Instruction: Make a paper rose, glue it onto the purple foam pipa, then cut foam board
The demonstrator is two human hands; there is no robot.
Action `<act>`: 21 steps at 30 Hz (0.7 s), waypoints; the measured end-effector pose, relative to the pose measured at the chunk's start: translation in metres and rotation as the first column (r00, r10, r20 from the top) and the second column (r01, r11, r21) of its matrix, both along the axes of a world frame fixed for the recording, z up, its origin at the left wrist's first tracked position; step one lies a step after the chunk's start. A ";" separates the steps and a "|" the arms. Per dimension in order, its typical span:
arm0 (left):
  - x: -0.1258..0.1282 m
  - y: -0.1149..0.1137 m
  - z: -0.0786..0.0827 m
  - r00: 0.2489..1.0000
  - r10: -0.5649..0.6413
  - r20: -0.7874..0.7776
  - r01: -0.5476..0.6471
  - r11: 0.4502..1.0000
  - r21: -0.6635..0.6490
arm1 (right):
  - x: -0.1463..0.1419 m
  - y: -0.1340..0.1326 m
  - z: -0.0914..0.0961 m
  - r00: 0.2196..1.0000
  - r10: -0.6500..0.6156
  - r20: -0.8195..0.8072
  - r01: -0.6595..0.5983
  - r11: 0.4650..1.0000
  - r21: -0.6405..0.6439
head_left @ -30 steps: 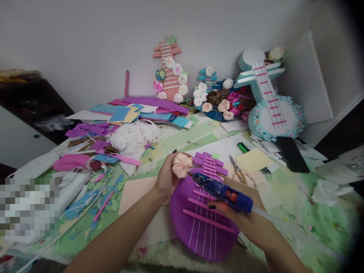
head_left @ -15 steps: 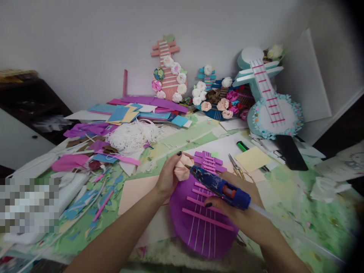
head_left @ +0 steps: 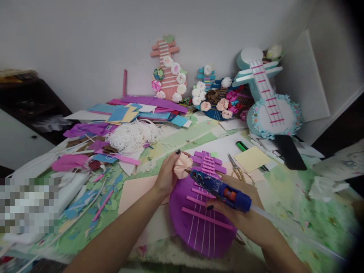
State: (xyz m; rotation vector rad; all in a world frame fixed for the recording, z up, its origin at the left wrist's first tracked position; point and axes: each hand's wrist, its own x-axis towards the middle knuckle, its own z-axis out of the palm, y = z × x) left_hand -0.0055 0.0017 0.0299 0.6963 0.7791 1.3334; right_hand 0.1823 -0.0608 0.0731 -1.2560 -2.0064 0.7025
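Observation:
My left hand (head_left: 167, 176) is closed round a peach paper flower (head_left: 182, 166), held just above the left shoulder of a purple foam guitar (head_left: 199, 223) lying flat before me. My right hand (head_left: 241, 212) grips a blue hot glue gun (head_left: 220, 189). Its nozzle points left and touches the underside of the flower. The guitar has pink cross strips and white strings, and its pink-barred neck (head_left: 209, 161) points away from me.
Scissors (head_left: 237, 170), a yellow pad (head_left: 253, 158) and a green marker (head_left: 242, 146) lie right of the guitar. Finished foam guitars with flowers (head_left: 170, 72) (head_left: 269, 110) lean on the wall. Foam sheets (head_left: 142, 110), white string (head_left: 132, 136) and scraps cover the left side.
The glue gun's nozzle moved left and up to meet the flower, and my left hand turned the flower towards it. Since half a second ago both hands have hardly shifted.

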 end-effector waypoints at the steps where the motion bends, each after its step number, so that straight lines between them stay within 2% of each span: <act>1: 0.000 0.001 0.000 1.000 0.002 -0.010 -0.002 1.000 0.002 | 0.001 0.000 0.000 1.000 -0.002 -0.018 0.003 1.000 0.012; 5: -0.003 0.004 -0.001 0.997 0.013 -0.081 -0.011 0.999 0.031 | 0.009 0.002 -0.009 0.972 -0.036 -0.234 0.029 0.999 -0.031; 9: -0.008 0.007 -0.002 0.943 0.042 -0.330 -0.001 0.992 0.125 | 0.023 0.006 -0.024 0.850 -0.185 -0.494 0.146 0.982 -0.118; 11: -0.011 0.008 -0.001 0.861 0.076 -0.503 0.021 0.983 0.184 | 0.032 0.010 -0.031 0.763 -0.228 -0.605 0.188 0.974 -0.130; 14: -0.013 0.008 0.004 0.661 0.136 -0.738 0.091 0.962 0.259 | 0.045 0.016 -0.038 0.651 -0.268 -0.710 0.225 0.962 -0.157; 16: -0.011 0.008 0.007 0.505 0.183 -0.844 0.134 0.949 0.286 | 0.052 0.019 -0.042 0.619 -0.302 -0.725 0.248 0.951 -0.184; 18: -0.008 0.008 0.009 0.382 0.213 -0.899 0.176 0.939 0.297 | 0.058 0.020 -0.045 0.610 -0.321 -0.724 0.260 0.945 -0.199; 21: -0.002 0.010 0.006 0.283 0.234 -0.930 0.243 0.921 0.305 | 0.064 0.020 -0.050 0.601 -0.319 -0.733 0.259 0.945 -0.199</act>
